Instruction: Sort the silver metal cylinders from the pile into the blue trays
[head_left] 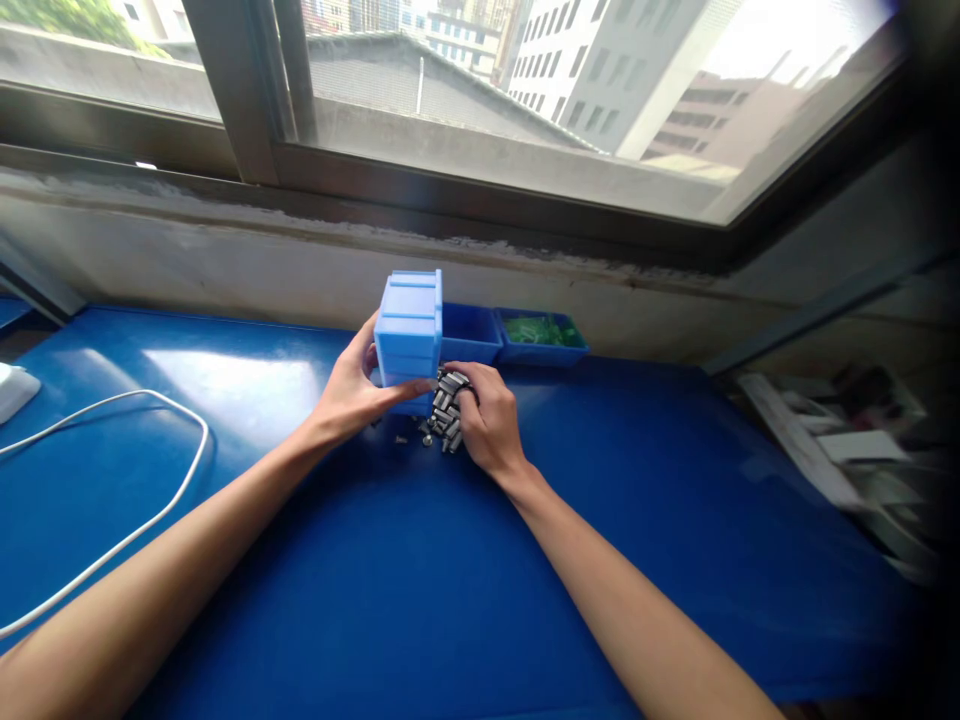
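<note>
My left hand grips a light blue plastic bin, tipped on its side with its base toward the left and its mouth facing right. At that mouth lies a pile of small metal cylinders, dark and shiny. My right hand curls against the right side of the pile; its fingertips are partly hidden, so I cannot tell whether it grips any pieces. A few loose metal bits lie on the blue table below the bin.
Behind my hands stand a blue bin and another blue bin holding green and clear pieces. A white cable loops across the left side. Along the back runs a wall under a window. Blurred items lie at the right.
</note>
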